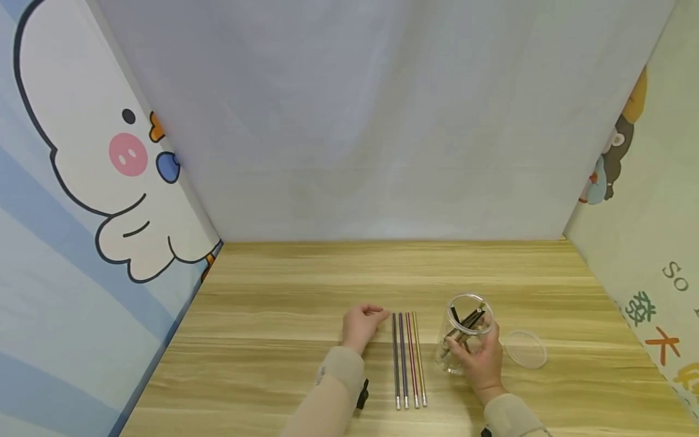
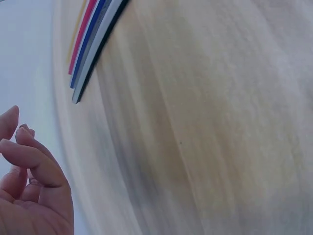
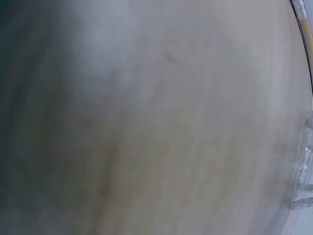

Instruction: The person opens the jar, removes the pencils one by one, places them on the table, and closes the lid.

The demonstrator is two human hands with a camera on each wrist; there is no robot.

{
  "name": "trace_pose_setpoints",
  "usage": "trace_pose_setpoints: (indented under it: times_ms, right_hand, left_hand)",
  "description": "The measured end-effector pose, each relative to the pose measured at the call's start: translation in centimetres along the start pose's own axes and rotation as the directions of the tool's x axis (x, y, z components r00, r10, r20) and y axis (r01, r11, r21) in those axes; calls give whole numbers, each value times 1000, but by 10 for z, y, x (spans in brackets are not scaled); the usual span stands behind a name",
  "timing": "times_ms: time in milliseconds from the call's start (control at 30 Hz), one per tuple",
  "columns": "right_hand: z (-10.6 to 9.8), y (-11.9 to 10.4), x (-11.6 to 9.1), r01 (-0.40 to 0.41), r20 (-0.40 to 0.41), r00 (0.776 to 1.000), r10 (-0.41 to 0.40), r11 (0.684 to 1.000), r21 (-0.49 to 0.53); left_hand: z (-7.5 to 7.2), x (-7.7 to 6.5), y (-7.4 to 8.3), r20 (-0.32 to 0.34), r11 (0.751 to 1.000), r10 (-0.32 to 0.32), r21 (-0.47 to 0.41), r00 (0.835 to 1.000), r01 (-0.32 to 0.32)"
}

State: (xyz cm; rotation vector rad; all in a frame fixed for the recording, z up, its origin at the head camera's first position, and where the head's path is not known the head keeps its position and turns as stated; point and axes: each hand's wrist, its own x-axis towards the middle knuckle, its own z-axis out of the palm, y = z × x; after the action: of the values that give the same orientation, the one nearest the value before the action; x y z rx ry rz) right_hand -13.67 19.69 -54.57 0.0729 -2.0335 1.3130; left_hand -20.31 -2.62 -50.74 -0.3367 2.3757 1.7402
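right hand [image 1: 483,364] is gripping the lidless jar [image 1: 446,335], fingers wrapped round; left hand [image 1: 361,326] is holding nothing, fingers loosely bent, beside four pencils [image 1: 403,358]; a nudge could be rolling them

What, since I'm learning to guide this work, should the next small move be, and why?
Probably ease the left hand slightly right and pinch the upper end of the dark pencil: its fingers appear empty and sit close beside that end, while the right hand holds the open jar.
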Motion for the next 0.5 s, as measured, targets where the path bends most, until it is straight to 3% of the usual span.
trace_pose_setpoints:
  times_ms: [500]
  right_hand:
    - [0,-3,0,-31,4,1000,31,999,-8]
  left_hand:
    - [-5,-13,23,36,997,58,-63,998,-55]
